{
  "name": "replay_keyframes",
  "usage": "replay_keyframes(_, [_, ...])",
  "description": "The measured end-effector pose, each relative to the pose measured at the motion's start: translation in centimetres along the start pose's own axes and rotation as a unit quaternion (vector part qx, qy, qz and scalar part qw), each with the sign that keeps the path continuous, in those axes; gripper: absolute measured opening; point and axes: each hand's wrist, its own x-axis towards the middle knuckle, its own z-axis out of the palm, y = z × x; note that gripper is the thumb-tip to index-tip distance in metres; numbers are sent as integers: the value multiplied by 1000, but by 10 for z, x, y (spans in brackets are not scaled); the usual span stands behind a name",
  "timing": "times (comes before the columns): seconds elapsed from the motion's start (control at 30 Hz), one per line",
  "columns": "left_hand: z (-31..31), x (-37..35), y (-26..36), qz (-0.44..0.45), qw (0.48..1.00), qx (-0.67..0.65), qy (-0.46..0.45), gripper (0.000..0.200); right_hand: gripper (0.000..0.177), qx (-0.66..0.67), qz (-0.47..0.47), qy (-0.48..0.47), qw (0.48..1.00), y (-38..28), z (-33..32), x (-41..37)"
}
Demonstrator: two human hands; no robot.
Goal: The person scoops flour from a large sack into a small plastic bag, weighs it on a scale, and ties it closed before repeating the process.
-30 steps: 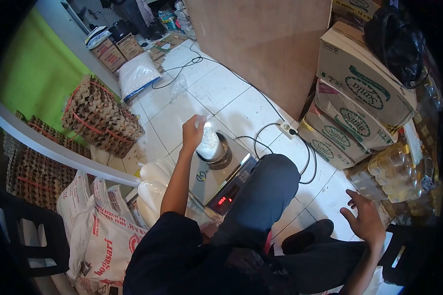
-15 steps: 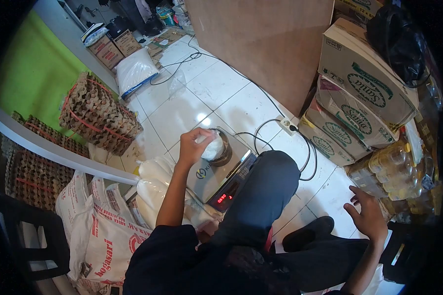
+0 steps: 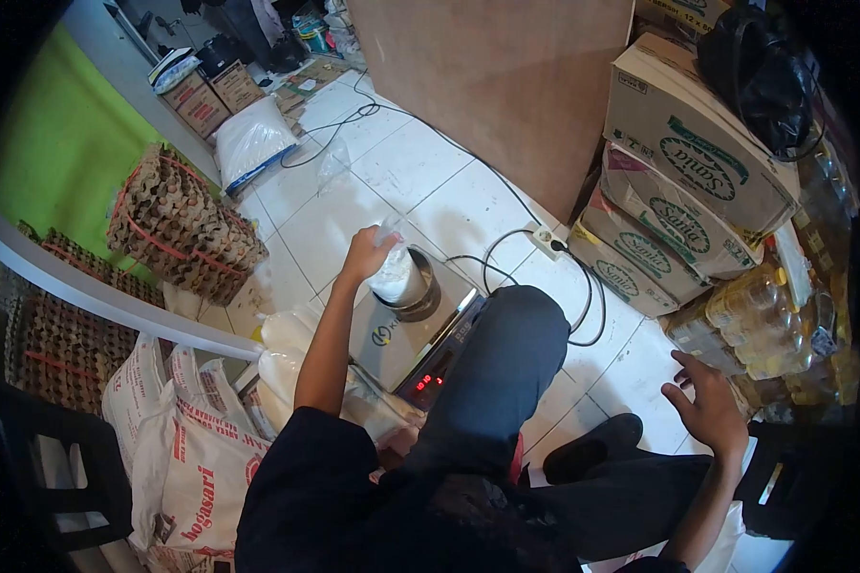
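My left hand [image 3: 365, 256] grips the top of a clear plastic bag [image 3: 397, 280] filled with white powder. The bag leans against the inner wall of a round brownish container [image 3: 431, 294], which hides its bottom. Under the container is the flat plate of a digital scale [image 3: 376, 336], with red digits lit on its display [image 3: 429, 384]. My raised knee covers part of the scale's front. Away to the right, my right hand [image 3: 709, 409] hangs above the floor with its fingers apart, holding nothing. Bottled yellow oil is the nearest thing to it.
Cartons [image 3: 693, 167] are stacked at the right beside oil bottles [image 3: 764, 325]. A black cable runs to a white power socket [image 3: 545, 242] on the tiles. Egg trays [image 3: 182, 224], printed sacks [image 3: 205, 463] and white-filled bags [image 3: 282, 368] line the left. A wooden panel [image 3: 492, 86] stands ahead.
My left hand has moved slightly up and left, and the bag now stands taller and shows more of its side. The red digits have changed. My right hand keeps its pose.
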Motion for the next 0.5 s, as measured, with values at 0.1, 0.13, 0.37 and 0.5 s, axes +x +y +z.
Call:
replay_keyframes(0.1, [6,-6,17,115,991,-47,52,25,44,-16,-36,28,999,11,5,-1])
replay_keyframes(0.13, [7,-13,25,128,987,-78,52,24,44,-12,-38,32,999,10,3,0])
replay_keyframes(0.37, [-5,-20,60,139,960,-182,160,30,43,22,-34,42,998,17,0,3])
replay_keyframes(0.5, [-48,-12,135,175,945,-176,213,31,44,16,-38,47,998,15,-1,2])
